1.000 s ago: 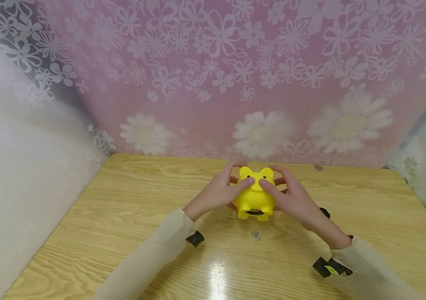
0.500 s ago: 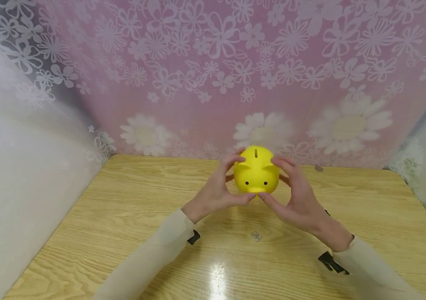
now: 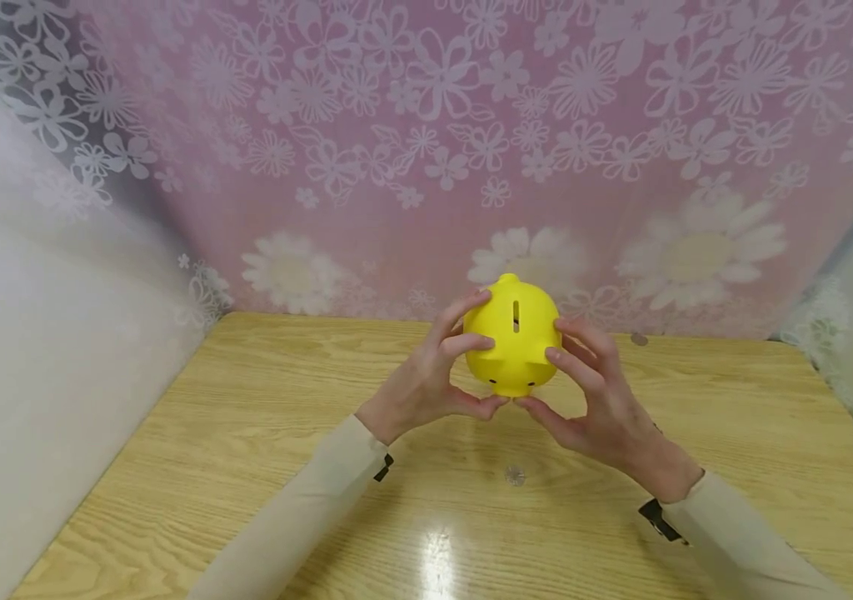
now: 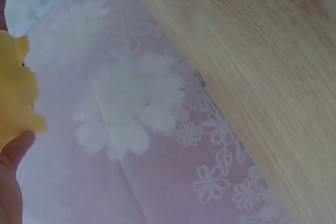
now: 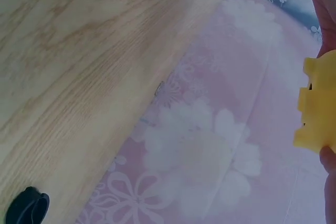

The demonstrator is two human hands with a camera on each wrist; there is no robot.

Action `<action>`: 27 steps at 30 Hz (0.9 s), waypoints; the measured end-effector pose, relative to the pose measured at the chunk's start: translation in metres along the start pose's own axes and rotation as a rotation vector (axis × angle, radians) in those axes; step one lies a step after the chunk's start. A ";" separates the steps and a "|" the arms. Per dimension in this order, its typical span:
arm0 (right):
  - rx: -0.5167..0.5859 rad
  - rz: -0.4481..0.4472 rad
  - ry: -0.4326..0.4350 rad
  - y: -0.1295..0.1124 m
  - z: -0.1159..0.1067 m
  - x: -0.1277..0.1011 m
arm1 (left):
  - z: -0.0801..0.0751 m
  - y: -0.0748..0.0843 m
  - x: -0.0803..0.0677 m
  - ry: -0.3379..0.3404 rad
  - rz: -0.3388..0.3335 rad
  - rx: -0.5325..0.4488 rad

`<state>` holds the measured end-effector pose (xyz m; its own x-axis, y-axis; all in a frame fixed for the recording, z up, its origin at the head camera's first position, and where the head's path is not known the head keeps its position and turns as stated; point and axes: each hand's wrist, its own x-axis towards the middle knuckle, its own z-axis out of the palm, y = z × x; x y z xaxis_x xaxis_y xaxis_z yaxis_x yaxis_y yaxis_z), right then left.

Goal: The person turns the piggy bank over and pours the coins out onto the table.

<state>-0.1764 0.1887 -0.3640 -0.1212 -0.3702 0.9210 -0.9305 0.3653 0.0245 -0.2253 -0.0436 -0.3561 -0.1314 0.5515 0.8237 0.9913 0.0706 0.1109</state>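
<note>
A yellow piggy bank (image 3: 514, 354) is held up above the table between both hands, its top tipped toward the head camera so that the coin slot shows and the snout points down toward the person. My left hand (image 3: 426, 379) grips its left side, fingers spread on the body and thumb at the snout. On the other side my right hand (image 3: 606, 400) grips it the same way. Only edges of the piggy bank (image 4: 14, 90) appear in the wrist views. Below the hands a small clear, ribbed disc (image 3: 515, 476) lies on the table.
The wood-grain table (image 3: 261, 400) ends at a pink flowered curtain (image 3: 411, 242). A small round disc (image 3: 639, 339) lies near the back edge at the right. A black ring-like piece (image 5: 27, 207) rests on the table in the right wrist view; its kind is unclear.
The hands have raised the piggy bank slightly and tilted it forward. Its feet and underside have turned out of the head view, and the slot has come into sight.
</note>
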 end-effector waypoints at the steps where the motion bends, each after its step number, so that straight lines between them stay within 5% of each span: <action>1: -0.002 0.028 -0.008 0.000 0.000 -0.001 | 0.000 0.000 0.000 -0.011 -0.041 -0.019; 4: 0.044 0.271 -0.078 -0.002 -0.003 -0.002 | 0.000 0.004 0.001 -0.084 -0.301 -0.141; 9: 0.158 1.009 -0.355 -0.009 -0.010 0.006 | 0.004 0.009 0.003 -0.228 -0.965 -0.389; 13: 0.243 1.296 -0.500 -0.011 -0.011 0.008 | 0.009 0.010 0.001 -0.293 -1.221 -0.503; 18: 0.350 1.424 -0.530 -0.010 -0.010 0.007 | 0.012 0.008 -0.003 -0.339 -1.288 -0.552; 22: 0.359 1.434 -0.542 -0.011 -0.009 0.006 | 0.013 0.007 -0.005 -0.349 -1.297 -0.544; 25: 0.261 1.277 -0.478 -0.012 -0.008 0.002 | 0.013 0.008 -0.005 -0.292 -1.198 -0.523; 27: 0.178 1.048 -0.374 -0.011 -0.007 -0.002 | 0.011 0.008 -0.005 -0.233 -1.044 -0.477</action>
<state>-0.1633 0.1915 -0.3628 -0.9399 -0.1960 0.2797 -0.3416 0.5306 -0.7758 -0.2162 -0.0366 -0.3654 -0.8282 0.5527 0.0927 0.2939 0.2876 0.9115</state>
